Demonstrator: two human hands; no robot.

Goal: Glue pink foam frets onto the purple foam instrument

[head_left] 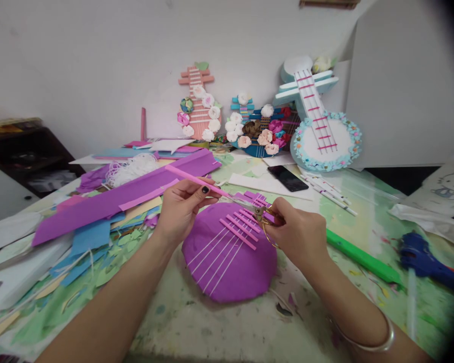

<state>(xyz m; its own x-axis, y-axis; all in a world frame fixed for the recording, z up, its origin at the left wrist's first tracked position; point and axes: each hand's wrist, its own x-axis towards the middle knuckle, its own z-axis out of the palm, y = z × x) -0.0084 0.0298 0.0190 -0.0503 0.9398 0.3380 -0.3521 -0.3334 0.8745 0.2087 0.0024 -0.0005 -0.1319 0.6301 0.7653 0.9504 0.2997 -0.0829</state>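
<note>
A purple foam guitar shape (230,262) with white strings and pink frets lies flat in front of me. My left hand (181,206) is closed on a thin pink strip (196,179) that slants up to the left. My right hand (298,234) is closed on small gold-handled scissors (263,214), whose blades meet the strip just above the guitar's neck.
Long purple foam sheets (124,194) and blue and green paper scraps (94,242) lie left. Finished decorated guitars (318,116) lean on the back wall. A black phone (287,177), a green stick (363,258) and a blue glue gun (423,258) lie right.
</note>
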